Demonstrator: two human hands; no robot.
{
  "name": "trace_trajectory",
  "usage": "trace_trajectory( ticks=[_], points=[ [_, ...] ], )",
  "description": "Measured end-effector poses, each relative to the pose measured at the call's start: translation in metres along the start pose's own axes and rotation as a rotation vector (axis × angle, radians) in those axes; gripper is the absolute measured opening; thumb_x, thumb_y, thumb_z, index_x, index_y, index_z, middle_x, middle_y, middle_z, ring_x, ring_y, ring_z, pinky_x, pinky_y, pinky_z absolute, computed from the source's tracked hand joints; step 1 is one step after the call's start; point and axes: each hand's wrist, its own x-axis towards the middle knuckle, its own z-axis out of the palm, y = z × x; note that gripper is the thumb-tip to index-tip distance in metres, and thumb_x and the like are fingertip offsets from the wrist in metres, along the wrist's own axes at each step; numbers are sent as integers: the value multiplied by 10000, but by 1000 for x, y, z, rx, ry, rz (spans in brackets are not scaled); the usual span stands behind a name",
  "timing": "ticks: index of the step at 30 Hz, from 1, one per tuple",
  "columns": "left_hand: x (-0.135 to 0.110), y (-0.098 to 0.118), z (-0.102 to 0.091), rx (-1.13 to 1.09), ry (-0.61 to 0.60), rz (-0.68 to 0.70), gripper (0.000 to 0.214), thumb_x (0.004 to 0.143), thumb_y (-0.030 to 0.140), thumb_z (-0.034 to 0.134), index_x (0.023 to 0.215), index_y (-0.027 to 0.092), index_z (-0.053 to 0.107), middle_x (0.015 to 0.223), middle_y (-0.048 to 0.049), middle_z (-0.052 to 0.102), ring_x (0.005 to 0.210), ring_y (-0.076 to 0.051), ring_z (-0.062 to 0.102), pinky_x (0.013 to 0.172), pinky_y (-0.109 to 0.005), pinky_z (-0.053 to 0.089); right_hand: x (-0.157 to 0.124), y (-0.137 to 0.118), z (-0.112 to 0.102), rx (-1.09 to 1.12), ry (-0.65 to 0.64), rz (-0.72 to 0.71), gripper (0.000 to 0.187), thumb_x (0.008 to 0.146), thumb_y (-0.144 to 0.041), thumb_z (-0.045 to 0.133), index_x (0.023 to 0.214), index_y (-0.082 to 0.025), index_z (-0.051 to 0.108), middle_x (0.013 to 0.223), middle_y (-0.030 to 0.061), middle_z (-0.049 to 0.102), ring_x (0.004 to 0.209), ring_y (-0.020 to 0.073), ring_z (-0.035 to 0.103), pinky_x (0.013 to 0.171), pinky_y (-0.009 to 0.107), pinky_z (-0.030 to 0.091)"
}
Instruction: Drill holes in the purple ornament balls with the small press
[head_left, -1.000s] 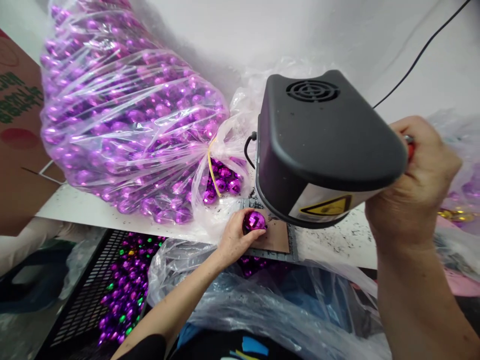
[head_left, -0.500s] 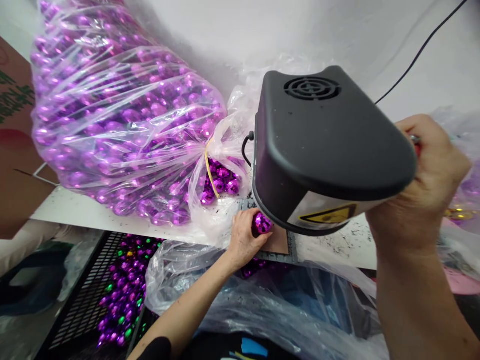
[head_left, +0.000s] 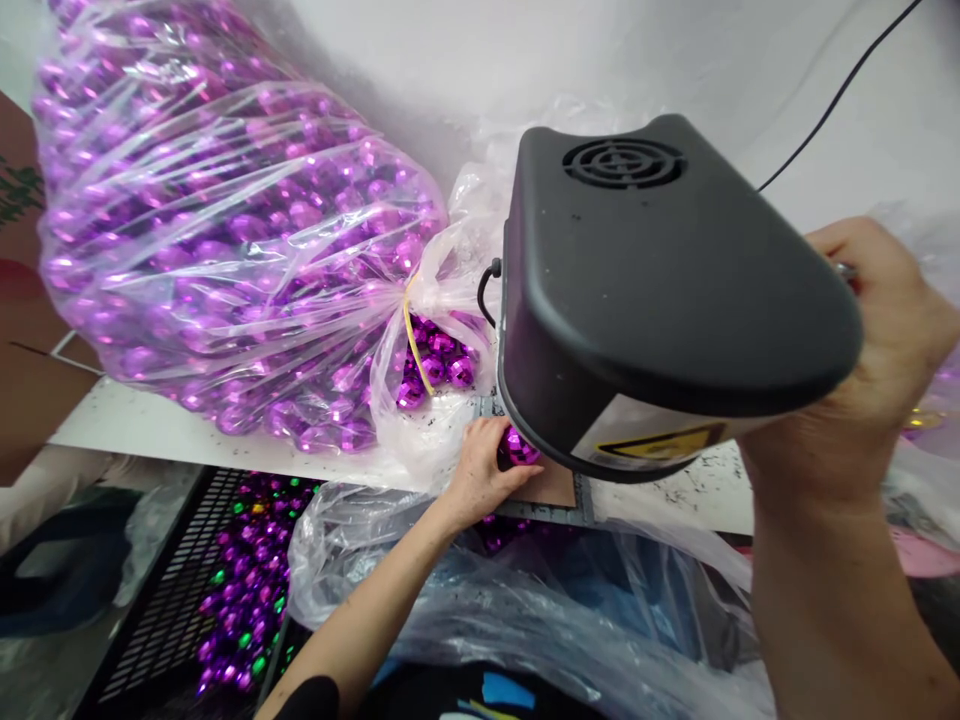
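Note:
My left hand (head_left: pixel 480 468) is closed around a shiny purple faceted ball (head_left: pixel 519 446), thumb and fingers at its sides. The ball is over a brown board (head_left: pixel 546 485) on a grey base, at the lower edge of a black machine housing (head_left: pixel 667 270). The housing has a round vent on top and a yellow warning label. At the housing's right side, my right hand (head_left: pixel 885 340) is wrapped round a handle, with only a small metal end showing. Whatever lies beneath the housing is hidden.
A big clear bag (head_left: pixel 240 230) of purple balls, tied with yellow string, lies at left. Below it is a black crate (head_left: pixel 161 590) with purple and green pieces. Clear plastic sheeting (head_left: pixel 450 590) hangs at the table's front edge. A black cable (head_left: pixel 840 95) runs behind.
The view has shifted slightly, moving the bag a little left in the picture. My left hand still holds the ball on the board, and my right hand keeps its grip.

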Motion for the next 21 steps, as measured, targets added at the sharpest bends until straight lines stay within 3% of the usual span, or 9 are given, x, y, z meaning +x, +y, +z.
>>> trace_trajectory(
  ticks=[5,11,15,21],
  points=[
    [3,-3,-7,-54,125,-86,548,745,528,819,1211,276,679,1077,-76,668,1146,-351,562,1083,-530,387,0,-1,0,19,-13,-19,346,999,-444,463,802,-164,512,647,-45,424,627,35,417,604,257,238],
    [2,-7,-9,-14,110,78,475,833,532,734,1213,258,657,1210,-68,673,1202,-306,568,1096,-456,405,1,0,-2,-22,-31,-45,457,989,-555,378,794,-155,481,640,-57,343,620,20,320,630,256,216],
    [1,-6,-4,111,82,107,353,868,501,714,1095,233,686,1130,-78,704,1161,-307,603,1097,-493,423,1,-1,-3,-35,-31,-37,460,981,-560,374,794,-154,481,652,-56,332,625,22,304,630,255,215],
    [-7,-18,17,318,98,241,334,919,434,672,1177,222,649,1213,-113,670,1220,-310,582,1162,-579,355,0,-1,-2,-46,-34,-33,469,977,-566,373,789,-152,488,665,-54,335,615,16,315,626,254,218]
  ],
)
